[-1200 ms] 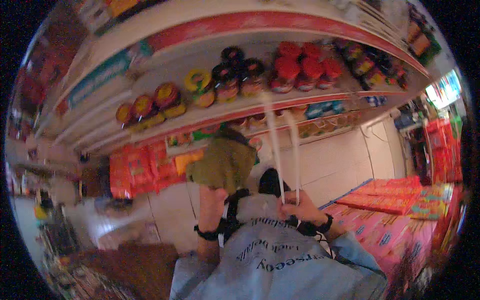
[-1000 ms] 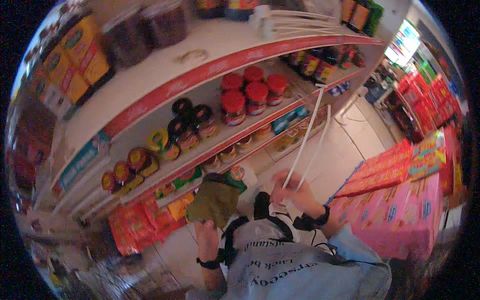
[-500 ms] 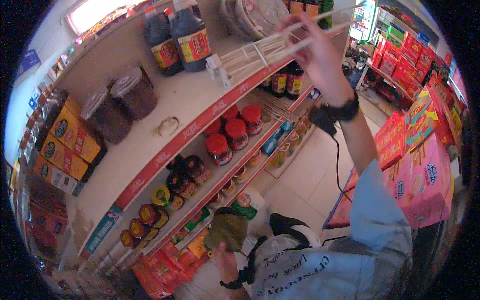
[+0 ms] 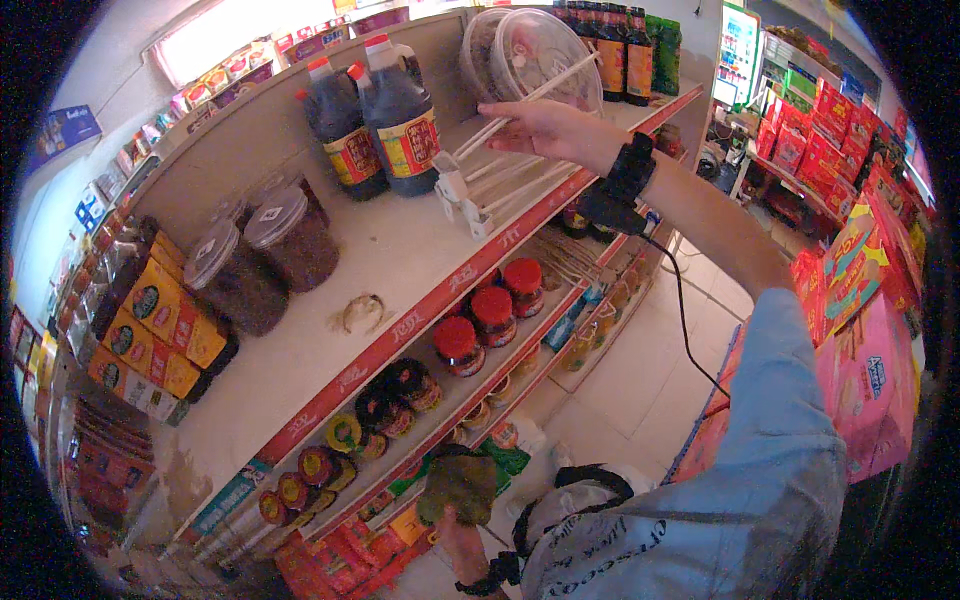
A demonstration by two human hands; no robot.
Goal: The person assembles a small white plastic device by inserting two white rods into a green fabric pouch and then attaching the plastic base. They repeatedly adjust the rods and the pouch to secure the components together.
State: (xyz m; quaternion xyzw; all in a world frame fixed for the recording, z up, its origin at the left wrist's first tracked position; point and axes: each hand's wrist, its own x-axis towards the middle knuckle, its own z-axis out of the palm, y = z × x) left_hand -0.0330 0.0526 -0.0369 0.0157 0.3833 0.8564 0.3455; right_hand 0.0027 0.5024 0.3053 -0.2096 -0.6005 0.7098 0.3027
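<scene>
I'm looking down on a shop aisle, a white shelf [image 4: 385,250] with a red edge slanting from the lower left to the upper right of the frame; pale floor tiles [image 4: 640,375] show right of centre, and a pink box [image 4: 870,400] stands at the right.

At upper centre the right hand [image 4: 522,130] has its fingers closed on a thin white rod [image 4: 565,78], the thumb mostly hidden from me; at lower centre the left hand [image 4: 462,548] has its thumb pressed to a cloth [image 4: 462,488], its other fingers out of my sight.

The rod is straight and slanted, its upper end in front of the clear bowls [image 4: 540,45], its lower end over a white pile [image 4: 476,212] on the shelf; I cannot tell whether they touch; the cloth is olive and bunched, below the lower shelves.

The right arm reaches up and leftward from the lower right, blue-sleeved, a black band [image 4: 625,185] at the wrist; the left forearm comes in low, hand pointing up; jugs [image 4: 405,130] stand left of the pile, red-lidded jars [image 4: 490,310] below it.
</scene>
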